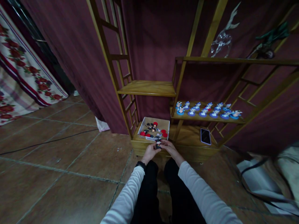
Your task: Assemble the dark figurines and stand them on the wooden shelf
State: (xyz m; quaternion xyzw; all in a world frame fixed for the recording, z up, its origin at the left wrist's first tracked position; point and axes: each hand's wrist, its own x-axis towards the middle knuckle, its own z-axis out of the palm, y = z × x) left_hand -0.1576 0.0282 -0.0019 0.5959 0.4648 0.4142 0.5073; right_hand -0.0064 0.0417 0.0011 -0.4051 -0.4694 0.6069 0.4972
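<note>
Figurine (158, 143), small and dark, held at the fingertips directly between left hand (151, 152) and right hand (170, 147), so that neither is the nearer. Both hands grasp it, the left from its lower left side, the right from its right side; the exact finger contacts are too small to tell. Its long axis runs along the line of sight's up-and-down, crossing the line that joins the hands, with the head end towards the box and the dark lower end towards the person; its true tilt cannot be told. Just beyond it, and very slightly left, stands the shallow cardboard box (160, 124), holding further figurine pieces and red discs (164, 133). Farther right, a smartphone (206, 137) lies on the cabinet's lowest board. Above that, blue-and-white figurines (192, 112) stand in rows on a wooden shelf (196, 116), before a maroon curtain (156, 37).
</note>
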